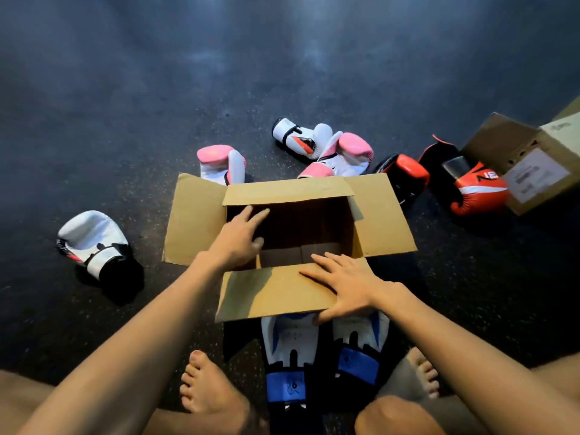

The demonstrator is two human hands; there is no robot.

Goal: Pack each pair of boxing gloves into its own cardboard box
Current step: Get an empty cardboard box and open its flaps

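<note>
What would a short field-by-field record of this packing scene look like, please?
open box: flaps spread, nothing inside
left hand: fingers straight, reaching inside the box
right hand: flat on the near flap
blue gloves: partly under that flap, unpacked
pink gloves: on floor behind the box, apart
white gloves: on floor, far apart
red gloves: beside second box

light: dim, cool; pale hazy glare on far floor (219,42)
shadows: heavy, dark inside cardboard box (194,215)
edges: wide-angle bending, darker corners
focus: soft, grainy overall
</note>
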